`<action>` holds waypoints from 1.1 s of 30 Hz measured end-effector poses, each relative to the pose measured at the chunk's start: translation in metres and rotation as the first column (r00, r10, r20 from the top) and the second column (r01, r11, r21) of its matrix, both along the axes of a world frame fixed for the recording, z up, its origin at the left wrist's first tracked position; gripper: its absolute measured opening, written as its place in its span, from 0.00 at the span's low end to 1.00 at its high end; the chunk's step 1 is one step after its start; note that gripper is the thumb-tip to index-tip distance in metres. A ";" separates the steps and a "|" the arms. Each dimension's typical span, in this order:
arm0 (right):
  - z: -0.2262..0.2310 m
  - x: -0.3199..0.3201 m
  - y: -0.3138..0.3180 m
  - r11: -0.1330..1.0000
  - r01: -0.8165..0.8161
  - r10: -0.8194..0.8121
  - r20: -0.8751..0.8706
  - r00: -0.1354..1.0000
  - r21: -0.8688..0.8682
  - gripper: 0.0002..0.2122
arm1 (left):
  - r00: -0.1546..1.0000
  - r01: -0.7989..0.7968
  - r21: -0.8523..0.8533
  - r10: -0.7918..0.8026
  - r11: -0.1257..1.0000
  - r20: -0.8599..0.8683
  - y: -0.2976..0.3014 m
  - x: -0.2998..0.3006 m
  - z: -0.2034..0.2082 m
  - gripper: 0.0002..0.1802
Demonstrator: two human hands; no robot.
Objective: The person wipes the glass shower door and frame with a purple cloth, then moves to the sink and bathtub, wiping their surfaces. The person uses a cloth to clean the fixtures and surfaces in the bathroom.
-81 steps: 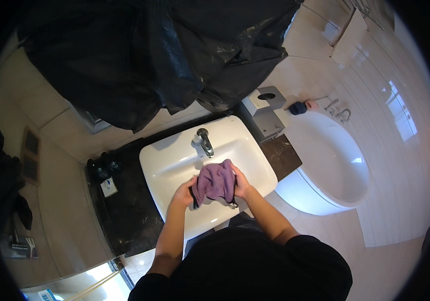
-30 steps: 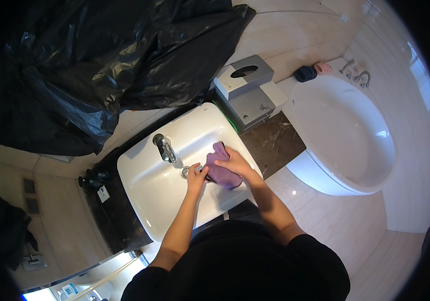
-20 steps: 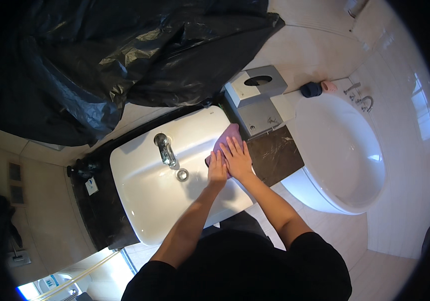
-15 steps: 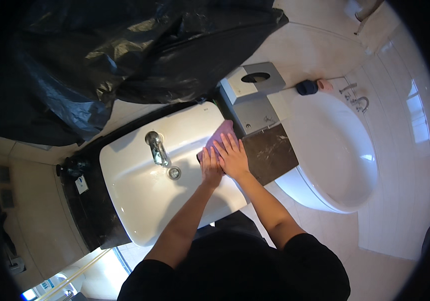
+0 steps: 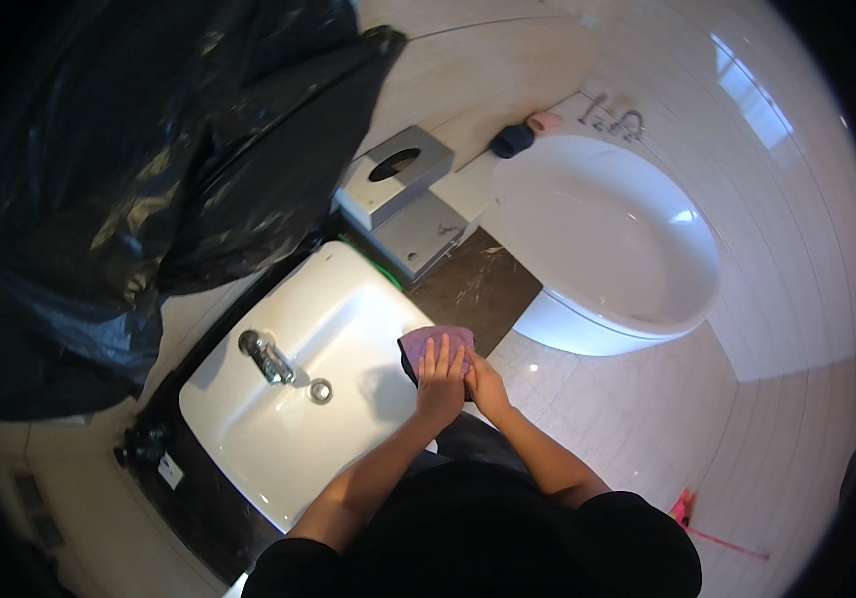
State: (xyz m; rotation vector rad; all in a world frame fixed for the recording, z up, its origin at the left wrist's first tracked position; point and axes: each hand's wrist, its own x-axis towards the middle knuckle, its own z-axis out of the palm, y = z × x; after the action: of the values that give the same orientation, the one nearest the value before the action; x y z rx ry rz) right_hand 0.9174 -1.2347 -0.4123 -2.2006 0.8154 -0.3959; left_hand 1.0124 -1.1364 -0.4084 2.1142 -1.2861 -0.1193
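A folded purple cloth [image 5: 435, 341] with a dark underside is held between my two hands, at the right front corner of the white washbasin [image 5: 368, 309]. My left hand [image 5: 440, 387] lies over the cloth with its fingers extended, pressing it against my other hand. On the cloth's right edge, my right hand [image 5: 487, 385] has its fingers curled around it, and part of them is hidden beneath. The chrome faucet [image 5: 266, 357] and the round drain [image 5: 320, 390] are to the left of my hands.
Beyond the basin, a grey tissue box [image 5: 426, 159] stands on a grey box on the dark marble counter [image 5: 483, 289]. A white bathtub [image 5: 597, 239] is at the right. Black plastic sheeting [image 5: 238, 149] hangs at the far left. A small pink-red object [image 5: 684, 506] is at the lower right.
My hands have lifted the cloth from the basin's right side and drawn it nearer to me. The right hand went from flat on it to gripping its edge. The view has turned right.
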 end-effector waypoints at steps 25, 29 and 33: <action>-0.051 0.019 -0.232 0.906 -0.243 0.170 -0.230 0.958 -0.345 0.31 | 0.954 -0.148 0.819 0.299 0.555 -0.030 -0.221 -0.010 -0.023 0.45; -0.052 0.030 -0.261 0.904 -0.240 0.171 -0.214 0.962 -0.355 0.30 | 0.949 -0.177 0.802 0.316 0.570 -0.016 -0.246 -0.004 -0.027 0.41; -0.058 0.037 -0.275 0.904 -0.195 0.122 -0.209 0.970 -0.381 0.29 | 0.946 -0.220 0.745 0.323 0.630 0.006 -0.263 0.001 -0.035 0.43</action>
State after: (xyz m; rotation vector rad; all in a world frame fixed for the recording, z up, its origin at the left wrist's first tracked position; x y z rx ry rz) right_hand 0.9539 -1.5094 -0.4704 -2.6973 0.6853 -0.3037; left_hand 1.0129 -1.3990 -0.4431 2.9052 -0.8787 -0.7550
